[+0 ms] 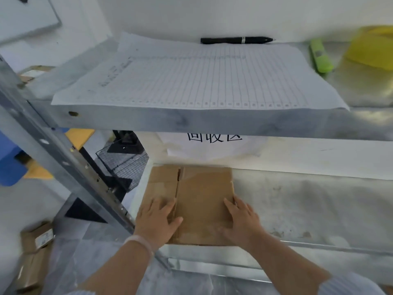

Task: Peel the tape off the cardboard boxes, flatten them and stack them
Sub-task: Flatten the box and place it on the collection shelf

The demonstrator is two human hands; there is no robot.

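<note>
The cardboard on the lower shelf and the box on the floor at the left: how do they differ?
The cardboard lies flat on the lower shelf, under the left hand and right hand. The floor box looks unflattened, and no hand touches it. The floor box bears a white label; the cardboard's top shows none. Both are brown.

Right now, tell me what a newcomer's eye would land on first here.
The left hand and right hand press flat on a flattened brown cardboard box on the lower metal shelf. On the upper shelf, a black pen lies behind a large white ruled paper sheet.
</note>
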